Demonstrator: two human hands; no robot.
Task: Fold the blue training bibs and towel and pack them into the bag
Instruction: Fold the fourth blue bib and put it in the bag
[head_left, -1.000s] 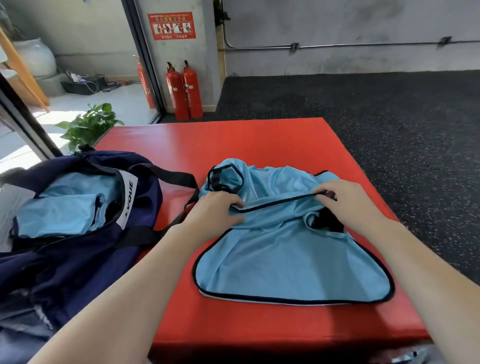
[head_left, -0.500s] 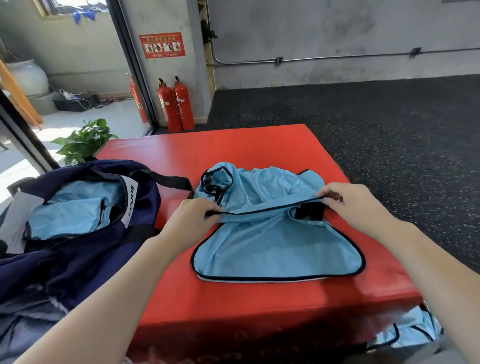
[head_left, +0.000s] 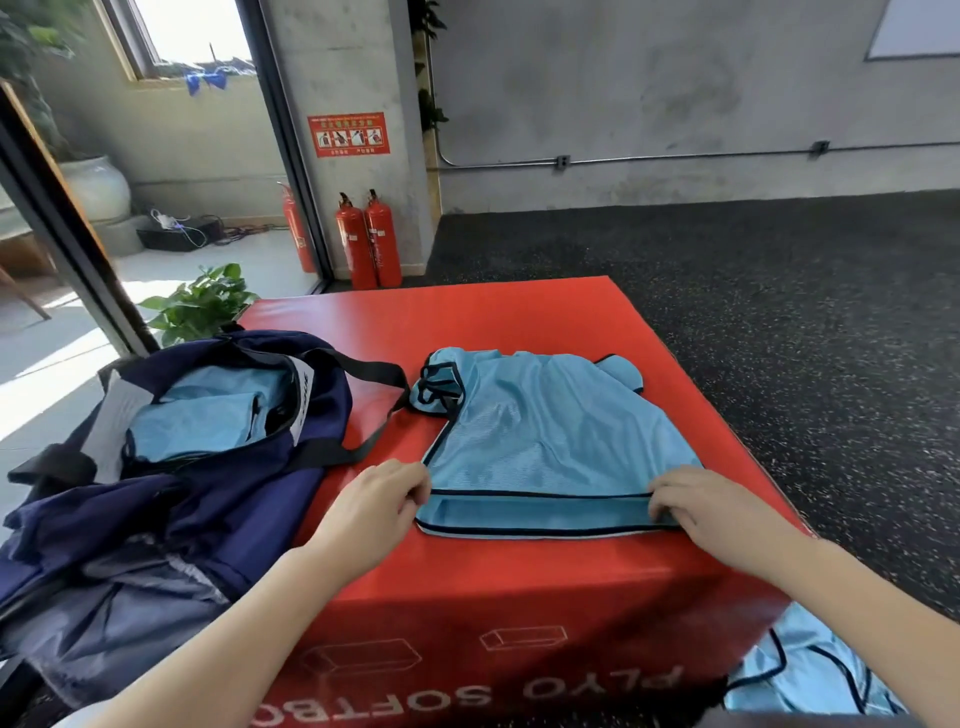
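A light blue bib (head_left: 550, 436) with black trim lies folded over on the red soft box (head_left: 519, 587). My left hand (head_left: 379, 504) pinches the folded edge at its near left corner. My right hand (head_left: 691, 504) pinches the same edge at the near right corner. The navy bag (head_left: 171, 467) lies open at the left, partly on the box, with folded blue cloth (head_left: 208, 421) inside. Another blue bib (head_left: 810, 670) lies on the floor at the bottom right.
The bag's black strap (head_left: 374, 410) runs across the box up to the bib's left side. A potted plant (head_left: 202, 301) stands behind the bag. Two red fire extinguishers (head_left: 369, 244) stand by the wall. Dark speckled floor (head_left: 779, 291) surrounds the box.
Both hands have drawn the bib's black-trimmed edge toward me, down to the near hem, so the bib now lies folded. The camera has tilted up and back.
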